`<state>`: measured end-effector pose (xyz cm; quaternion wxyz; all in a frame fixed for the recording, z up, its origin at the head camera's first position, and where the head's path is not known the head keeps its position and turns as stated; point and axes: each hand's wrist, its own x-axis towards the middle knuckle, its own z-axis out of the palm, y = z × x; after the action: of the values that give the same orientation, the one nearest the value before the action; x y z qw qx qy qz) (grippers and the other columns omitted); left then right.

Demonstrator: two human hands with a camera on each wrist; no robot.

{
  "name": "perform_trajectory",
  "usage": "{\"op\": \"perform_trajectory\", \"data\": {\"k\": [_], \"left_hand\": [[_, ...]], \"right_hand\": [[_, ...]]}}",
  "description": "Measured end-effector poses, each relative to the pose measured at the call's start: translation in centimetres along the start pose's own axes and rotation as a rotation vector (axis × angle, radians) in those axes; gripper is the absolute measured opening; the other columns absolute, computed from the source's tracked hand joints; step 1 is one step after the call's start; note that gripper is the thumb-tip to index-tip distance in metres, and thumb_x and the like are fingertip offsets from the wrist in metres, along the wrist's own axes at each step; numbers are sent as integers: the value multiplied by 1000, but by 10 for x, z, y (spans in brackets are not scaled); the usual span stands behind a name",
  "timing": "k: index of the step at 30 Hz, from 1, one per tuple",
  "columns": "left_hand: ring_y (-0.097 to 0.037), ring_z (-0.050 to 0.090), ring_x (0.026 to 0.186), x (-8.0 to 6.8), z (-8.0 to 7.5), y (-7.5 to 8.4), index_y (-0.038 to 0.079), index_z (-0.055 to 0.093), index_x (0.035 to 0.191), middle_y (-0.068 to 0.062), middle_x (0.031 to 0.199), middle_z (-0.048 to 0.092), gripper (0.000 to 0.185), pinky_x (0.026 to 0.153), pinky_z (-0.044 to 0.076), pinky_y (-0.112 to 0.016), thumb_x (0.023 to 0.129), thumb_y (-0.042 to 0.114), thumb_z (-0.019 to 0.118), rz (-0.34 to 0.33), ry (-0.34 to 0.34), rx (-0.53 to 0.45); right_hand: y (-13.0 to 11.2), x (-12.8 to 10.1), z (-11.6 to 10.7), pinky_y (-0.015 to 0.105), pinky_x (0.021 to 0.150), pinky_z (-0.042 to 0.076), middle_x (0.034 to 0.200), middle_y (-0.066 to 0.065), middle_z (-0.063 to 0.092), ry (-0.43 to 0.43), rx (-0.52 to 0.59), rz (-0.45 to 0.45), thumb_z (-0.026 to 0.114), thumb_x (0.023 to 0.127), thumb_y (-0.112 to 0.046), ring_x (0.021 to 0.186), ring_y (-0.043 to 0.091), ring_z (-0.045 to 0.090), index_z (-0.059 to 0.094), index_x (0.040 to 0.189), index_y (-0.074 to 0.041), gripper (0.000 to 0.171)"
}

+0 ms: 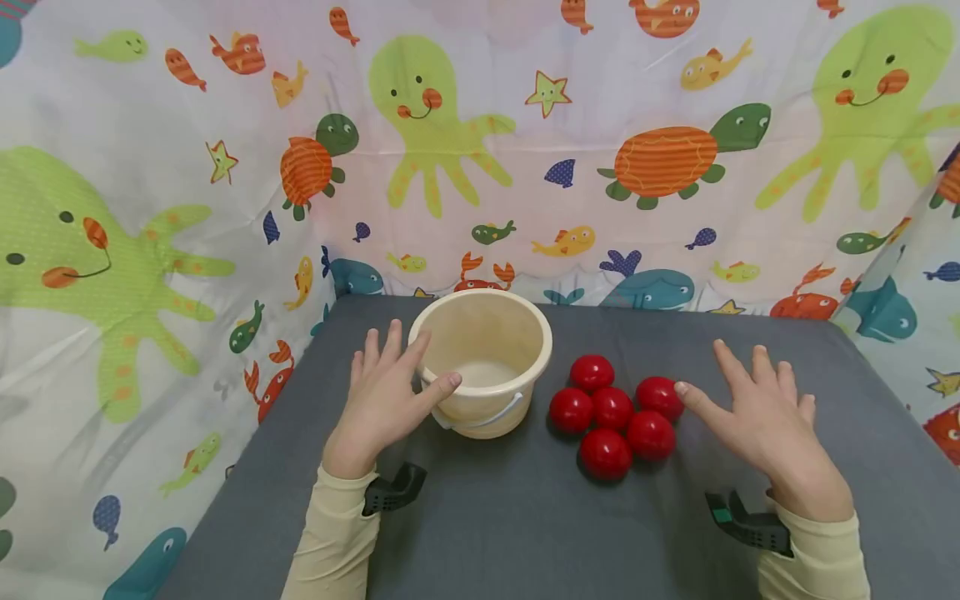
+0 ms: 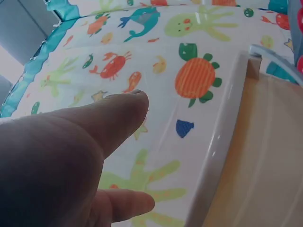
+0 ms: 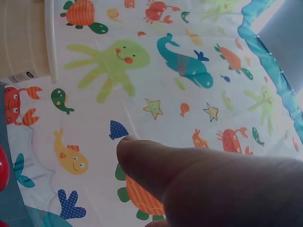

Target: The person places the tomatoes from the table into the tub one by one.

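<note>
A cream bucket [image 1: 487, 375] with a pale handle stands upright on the dark grey surface; nothing shows inside it. My left hand [image 1: 386, 396] is spread beside its left rim, fingers straight and holding nothing. In the left wrist view, the thumb [image 2: 118, 113] is apart from the bucket's rim [image 2: 222, 142]. Several glossy red balls [image 1: 612, 408] lie clustered right of the bucket. To their right is my right hand [image 1: 772, 417], fingers spread and holding nothing. Its thumb tip is close to the rightmost ball [image 1: 660, 397]; whether they touch I cannot tell.
A grey-covered table [image 1: 525, 525] lies under everything. White cloth printed with sea animals [image 1: 540, 83] hangs along the back and both sides. Each wrist wears a black camera mount, one on the left wrist [image 1: 393, 490] and another on the right wrist [image 1: 750, 525].
</note>
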<state>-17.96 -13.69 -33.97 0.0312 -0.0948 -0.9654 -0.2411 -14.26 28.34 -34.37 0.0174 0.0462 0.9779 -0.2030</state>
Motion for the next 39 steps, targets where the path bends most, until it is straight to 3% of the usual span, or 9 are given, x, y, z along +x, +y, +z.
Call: {"op": "perform_trajectory", "data": {"k": [12,18,22,29,39], "left_hand": [[-55,9,155,-5,24,31,20,50,151,-24,164,30,66,118,14,-77,96,55,60,194,29,85],[-54,12,155,-7,36,42,24,57,145,-21,163,34,58,118,12,-77,95,54,63,189,-2,93],[-53,18,153,-8,43,45,23,64,135,-20,153,47,48,117,13,-77,95,51,64,187,-3,118],[-47,38,139,-9,53,45,17,66,115,-16,123,63,36,115,17,-77,94,45,70,215,73,180],[-40,48,119,-9,56,46,15,63,103,-11,99,60,26,114,19,-76,95,38,70,220,129,200]], "right_hand": [[-1,0,-1,90,101,7,157,47,3,7,5,1,50,96,-64,141,71,2,10,162,-5,98],[-2,1,-1,89,102,7,157,46,4,12,12,-3,51,96,-63,142,71,3,10,163,-6,97],[-1,-1,0,89,102,7,157,46,5,15,18,0,53,96,-61,142,71,3,11,162,-5,97],[-1,-1,2,89,102,8,157,46,7,13,17,3,53,96,-61,142,71,4,12,162,-5,97],[-2,3,3,89,101,11,156,46,9,-4,40,4,51,97,-62,141,71,6,11,162,-5,95]]}}
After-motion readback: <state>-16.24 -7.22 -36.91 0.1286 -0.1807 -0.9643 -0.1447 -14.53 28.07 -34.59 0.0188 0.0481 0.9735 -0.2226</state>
